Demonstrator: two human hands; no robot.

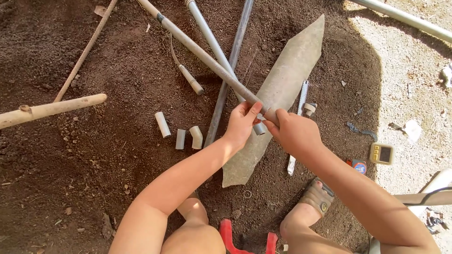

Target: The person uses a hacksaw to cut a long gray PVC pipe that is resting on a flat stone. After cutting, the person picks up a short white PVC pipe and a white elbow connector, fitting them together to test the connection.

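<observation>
Fingers (252,110) of the left hand (241,124) and the right hand (294,131) clench the near end of a long grey pipe (197,51), held above a pointed flat sheet (287,80) lying on dark soil (94,155). Pipe looks light, stiff and dusty, likely easiest gripped near this end. Short pipe offcuts (179,134) lie left, well apart.

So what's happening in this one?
A person crouches over dark soil, both hands at the near end of a long grey plastic pipe. The left hand and right hand grip it above a flat grey pointed sheet. Three short grey pipe pieces lie left of them.
</observation>
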